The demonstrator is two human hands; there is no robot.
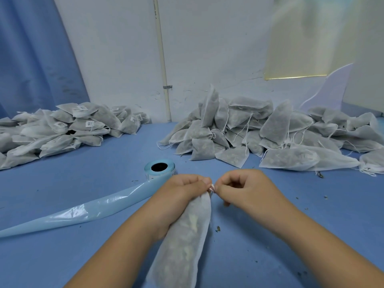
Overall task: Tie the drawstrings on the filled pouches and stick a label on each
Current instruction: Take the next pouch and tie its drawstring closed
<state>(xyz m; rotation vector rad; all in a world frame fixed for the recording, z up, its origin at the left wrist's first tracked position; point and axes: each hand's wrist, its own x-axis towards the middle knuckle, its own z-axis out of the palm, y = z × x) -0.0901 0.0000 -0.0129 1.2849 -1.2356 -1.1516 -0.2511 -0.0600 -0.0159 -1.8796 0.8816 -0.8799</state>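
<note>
Head view: blue table (83, 256), cracked white wall (124, 59), blue curtain (31, 59).

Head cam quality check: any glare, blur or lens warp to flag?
Head view: soft, even light with faint shadows; glare streaks on the blue strip trailing from the label roll; top-right corner hazy and washed out; wide-angle warp leans the wall pipe; the held pouch is sharp.

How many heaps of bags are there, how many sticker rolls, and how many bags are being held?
heaps of pouches: 2 (labelled heap, loose-string heap)
label roll: 1
held pouch: 1
Total: 4
</note>
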